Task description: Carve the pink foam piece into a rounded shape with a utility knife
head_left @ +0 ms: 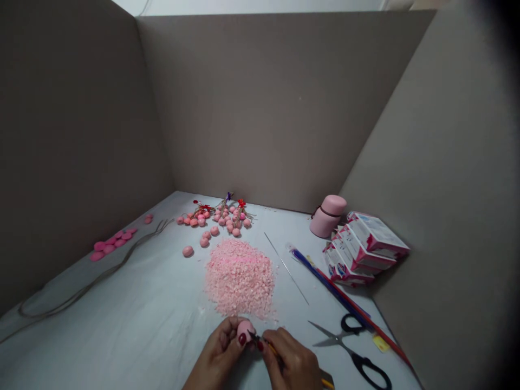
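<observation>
At the bottom edge, my left hand (221, 352) pinches a small round pink piece (245, 329) between thumb and fingers. My right hand (290, 363) grips a thin knife-like tool (266, 344) with a yellow handle, and its dark tip touches the pink piece. Just beyond the hands lies a heap of pale pink shavings (239, 277) on the white table (134, 303).
Open black-handled scissors (352, 349) lie right of my hands, beside long red and blue sticks (345, 300) and a thin metal wire (286, 268). Farther back lie several pink beads (211, 225), tied bead bunches, pink discs (114, 242), a grey cord (89, 284), a pink jar (328, 215) and stacked small boxes (363, 246). Grey partitions enclose the table.
</observation>
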`<state>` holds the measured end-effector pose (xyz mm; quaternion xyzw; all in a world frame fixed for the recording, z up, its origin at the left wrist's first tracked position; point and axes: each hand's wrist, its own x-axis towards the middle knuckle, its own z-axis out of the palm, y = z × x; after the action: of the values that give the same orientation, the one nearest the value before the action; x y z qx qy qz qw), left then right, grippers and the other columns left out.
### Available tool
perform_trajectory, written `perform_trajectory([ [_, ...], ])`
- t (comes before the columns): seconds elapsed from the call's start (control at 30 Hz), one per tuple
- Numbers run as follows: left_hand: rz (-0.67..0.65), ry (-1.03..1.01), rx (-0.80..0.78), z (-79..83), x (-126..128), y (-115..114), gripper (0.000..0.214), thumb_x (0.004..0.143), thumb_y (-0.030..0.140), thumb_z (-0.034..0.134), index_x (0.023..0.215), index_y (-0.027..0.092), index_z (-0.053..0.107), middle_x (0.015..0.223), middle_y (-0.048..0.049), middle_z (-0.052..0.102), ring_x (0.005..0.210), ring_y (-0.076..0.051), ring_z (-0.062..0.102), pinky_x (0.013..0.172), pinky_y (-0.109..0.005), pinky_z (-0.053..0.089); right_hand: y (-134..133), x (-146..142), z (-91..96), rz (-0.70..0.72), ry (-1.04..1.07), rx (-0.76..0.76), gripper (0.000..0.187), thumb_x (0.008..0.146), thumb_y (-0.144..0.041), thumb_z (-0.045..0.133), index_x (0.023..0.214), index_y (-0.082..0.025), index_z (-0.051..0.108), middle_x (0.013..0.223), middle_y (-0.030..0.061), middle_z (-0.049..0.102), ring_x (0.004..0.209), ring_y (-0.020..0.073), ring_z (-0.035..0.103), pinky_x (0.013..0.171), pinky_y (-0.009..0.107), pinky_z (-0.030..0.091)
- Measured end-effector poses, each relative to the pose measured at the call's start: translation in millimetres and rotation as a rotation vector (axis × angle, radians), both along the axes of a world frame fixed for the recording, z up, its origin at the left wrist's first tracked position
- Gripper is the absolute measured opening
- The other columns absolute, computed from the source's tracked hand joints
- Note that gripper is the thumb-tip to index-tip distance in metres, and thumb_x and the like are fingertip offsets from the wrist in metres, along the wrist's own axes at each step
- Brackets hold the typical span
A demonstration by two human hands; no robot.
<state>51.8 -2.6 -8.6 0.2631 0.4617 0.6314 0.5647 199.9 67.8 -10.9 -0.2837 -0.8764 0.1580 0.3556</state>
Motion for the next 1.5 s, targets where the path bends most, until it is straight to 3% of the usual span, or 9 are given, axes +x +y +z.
perform_trajectory([
  [0.13,0.007,0.011,-0.01,0.7,0,-1,0.029,0.075,0.046,0.07,0.084,0.019,0.067,0.078,-0.0035,0.058,0.078,-0.02,0.049,0.075,-0.034,0.037,3,2,0.3,-0.011,0.007,-0.016,0.048,0.102,-0.043,0.027,0.077,-0.023,0.063,0.062,0.0013,0.062,0.053,0.0156,0.062,0.048,0.023,0.043],
  [0.33,0.035,0.097,-0.01,6.0,2,-3,0.029,0.074,0.046,0.071,0.081,0.018,0.067,0.075,-0.0014,0.056,0.075,-0.017,0.048,0.073,-0.031,0.036,12,9,4.1,-0.039,-0.007,-0.113,0.037,0.101,-0.04,0.034,0.084,-0.023,0.063,0.069,0.0019,0.066,0.06,0.0163,0.065,0.054,0.023,0.046],
  [0.63,0.068,0.096,-0.029,1.0,4,-1,0.031,0.074,0.047,0.07,0.09,0.02,0.069,0.08,-0.0025,0.061,0.08,-0.019,0.051,0.076,-0.034,0.039,-1,1,-1.4,0.036,-0.033,-0.006,0.044,0.102,-0.041,0.029,0.08,-0.023,0.062,0.065,0.0017,0.063,0.056,0.0156,0.063,0.055,0.023,0.044],
  [0.93,0.04,0.076,-0.015,3.1,4,-4,0.028,0.072,0.043,0.074,0.088,0.02,0.07,0.078,-0.0011,0.063,0.078,-0.017,0.054,0.074,-0.03,0.04,13,9,0.7,-0.008,-0.037,-0.146,0.033,0.101,-0.036,0.036,0.083,-0.023,0.062,0.071,0.0009,0.065,0.062,0.0159,0.065,0.055,0.023,0.044],
  [1.07,0.069,-0.005,-0.015,2.7,3,-2,0.031,0.068,0.041,0.078,0.092,0.022,0.07,0.083,-0.0019,0.067,0.083,-0.018,0.056,0.077,-0.03,0.041,6,7,2.1,0.054,-0.008,-0.109,0.035,0.101,-0.037,0.035,0.083,-0.022,0.061,0.067,0.0001,0.062,0.058,0.0149,0.062,0.053,0.023,0.041],
  [1.17,0.071,-0.029,-0.023,1.7,4,-1,0.03,0.066,0.038,0.08,0.088,0.021,0.07,0.074,0.0008,0.063,0.074,-0.015,0.056,0.07,-0.029,0.041,2,5,2.4,0.104,-0.013,-0.102,0.036,0.101,-0.038,0.034,0.084,-0.022,0.062,0.068,0.0005,0.062,0.059,0.0145,0.062,0.054,0.022,0.042],
  [1.5,0.072,0.094,0.017,-3.7,5,-1,0.023,0.073,0.038,0.075,0.081,0.018,0.068,0.075,-0.0015,0.064,0.074,-0.016,0.055,0.07,-0.03,0.041,6,6,0.4,0.119,-0.051,-0.103,0.036,0.1,-0.037,0.036,0.083,-0.022,0.063,0.067,0.0004,0.062,0.057,0.0146,0.062,0.052,0.023,0.041],
])
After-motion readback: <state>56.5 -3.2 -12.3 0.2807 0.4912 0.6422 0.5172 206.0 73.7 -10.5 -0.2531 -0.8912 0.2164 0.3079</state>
